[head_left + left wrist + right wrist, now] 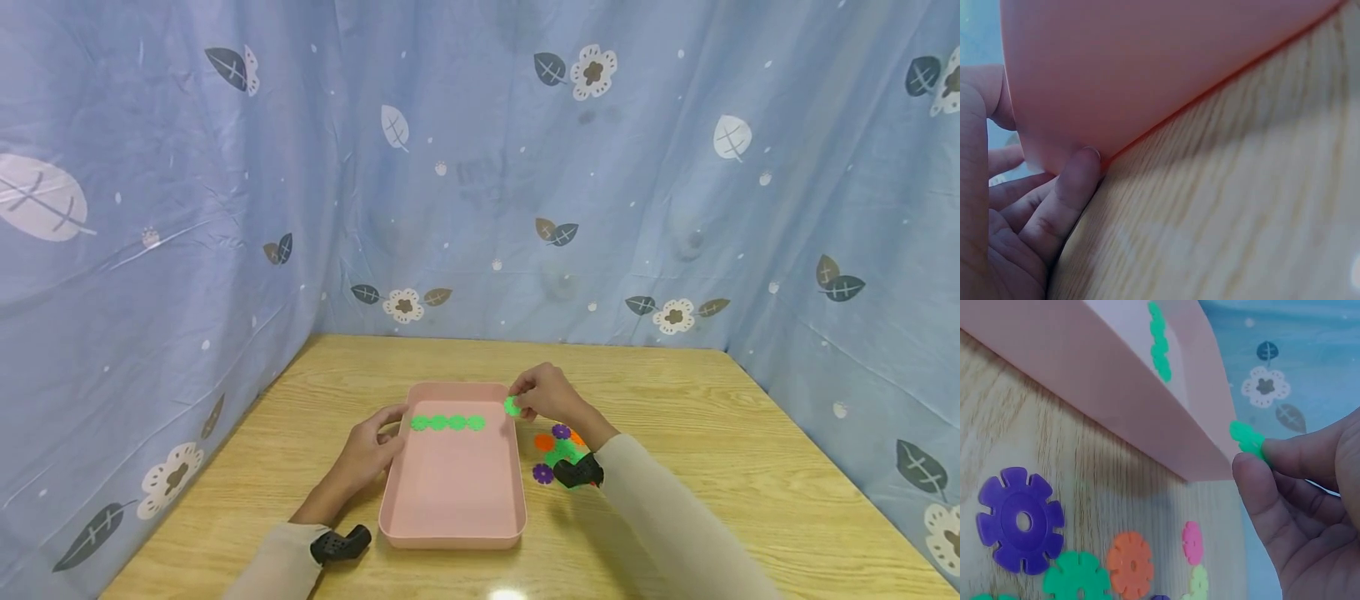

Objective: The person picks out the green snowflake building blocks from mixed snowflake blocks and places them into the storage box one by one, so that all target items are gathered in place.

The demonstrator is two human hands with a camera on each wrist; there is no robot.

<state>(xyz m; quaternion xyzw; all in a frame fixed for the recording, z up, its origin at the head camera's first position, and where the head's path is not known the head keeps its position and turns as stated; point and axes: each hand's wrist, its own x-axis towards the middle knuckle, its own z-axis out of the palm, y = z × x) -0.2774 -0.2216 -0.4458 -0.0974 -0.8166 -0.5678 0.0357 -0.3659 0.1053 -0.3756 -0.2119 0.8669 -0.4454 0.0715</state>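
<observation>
A green notched plastic disc (1247, 437) is pinched between the thumb and index finger of my right hand (546, 393), at the far right corner of a pink tray (450, 540). Inside the tray, a row of several green discs (447, 423) runs across its far part. My left hand (372, 446) holds the tray's left wall near the far end. In the left wrist view its thumb (1079, 172) presses low on the outer wall, with the index finger up at the rim.
Right of the tray lies a loose pile of discs on the wooden table (675, 417): purple (543, 473), orange (544, 442), green, and in the right wrist view pink (1192, 542) and yellow. A blue patterned curtain (495, 167) encloses the table's back and sides.
</observation>
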